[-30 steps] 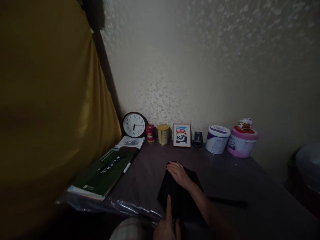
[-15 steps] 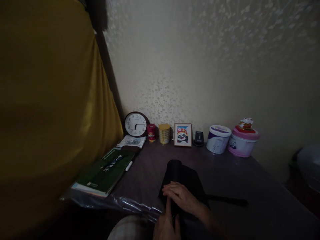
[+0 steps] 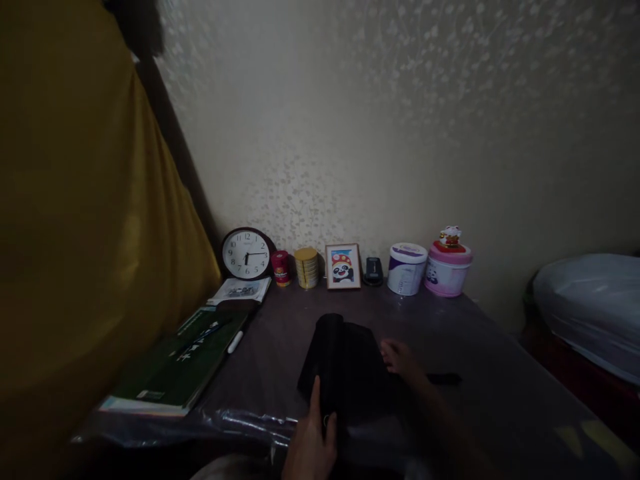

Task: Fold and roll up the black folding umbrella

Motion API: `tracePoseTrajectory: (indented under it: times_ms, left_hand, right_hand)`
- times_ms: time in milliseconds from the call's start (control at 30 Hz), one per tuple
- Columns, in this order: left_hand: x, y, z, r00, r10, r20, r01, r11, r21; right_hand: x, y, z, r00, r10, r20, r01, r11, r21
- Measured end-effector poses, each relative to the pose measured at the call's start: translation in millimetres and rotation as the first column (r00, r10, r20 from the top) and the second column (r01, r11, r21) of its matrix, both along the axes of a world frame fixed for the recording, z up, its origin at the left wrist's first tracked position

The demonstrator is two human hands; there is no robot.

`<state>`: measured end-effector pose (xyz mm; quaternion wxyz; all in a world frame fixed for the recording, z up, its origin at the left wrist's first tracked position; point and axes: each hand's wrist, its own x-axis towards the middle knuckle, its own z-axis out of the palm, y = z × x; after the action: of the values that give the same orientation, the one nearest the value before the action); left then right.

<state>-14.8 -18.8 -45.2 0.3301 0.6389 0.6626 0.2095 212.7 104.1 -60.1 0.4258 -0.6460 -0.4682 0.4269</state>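
Note:
A black fabric thing (image 3: 357, 360), which looks like a folding umbrella, lies near the table's front edge. It is rolled at its left side and spread flat at its right, and a narrow black strap (image 3: 445, 379) sticks out to the right. My left hand (image 3: 307, 443) is closed around its near end, index finger stretched along the roll and thumb on the other side of a small ring-like mark. My right hand (image 3: 397, 359) is at the flap's right edge with curled fingers. What those fingers pinch, if anything, is too dark to make out.
Green books (image 3: 185, 363) and a white marker (image 3: 235, 342) lie left. Along the wall stand a clock (image 3: 246, 253), red can (image 3: 281, 269), yellow tin (image 3: 307, 268), framed panda picture (image 3: 343, 267), black object (image 3: 373, 271) and two tubs (image 3: 407, 270). A yellow curtain (image 3: 100, 233) hangs left.
My right hand has moved off the top of the black fabric to its right edge, and its fingers have curled. My left hand stays at the near end. The view has turned right.

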Motion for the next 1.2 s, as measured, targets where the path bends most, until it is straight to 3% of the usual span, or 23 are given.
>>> tracePoseTrajectory:
  times_ms: [200,467,667,833,1033,1200]
  left_hand:
    - [0.2,0.2,1.3,1.000,0.013,0.001,-0.013,1.000,-0.006]
    - [0.9,0.2,1.7,1.000,0.013,-0.018,-0.013,1.000,-0.021]
    - [1.2,-1.4,5.7,0.999,0.037,-0.027,-0.038,0.998,-0.053]
    - [0.2,-1.6,3.6,1.000,0.015,0.003,-0.015,0.999,-0.047]
    - [-1.4,-3.1,5.5,1.000,0.007,0.019,-0.006,0.999,-0.042]
    - [-2.7,-1.5,5.6,0.999,-0.007,0.041,0.008,0.999,-0.043]
  right_hand:
    - [-11.7,0.3,7.4,0.986,0.062,0.154,-0.091,0.978,0.187]
    - [-27.9,6.3,14.9,0.961,0.035,0.275,-0.109,0.960,0.259]
    - [-41.6,9.1,44.4,0.957,0.125,0.261,-0.191,0.951,0.244]
    - [-65.9,15.6,60.6,0.942,0.249,0.224,-0.311,0.899,0.308]
    - [-100.3,39.3,48.2,0.944,0.320,0.075,-0.328,0.908,0.261]
    - [-124.7,50.3,33.3,0.941,0.300,0.159,-0.324,0.934,0.152]
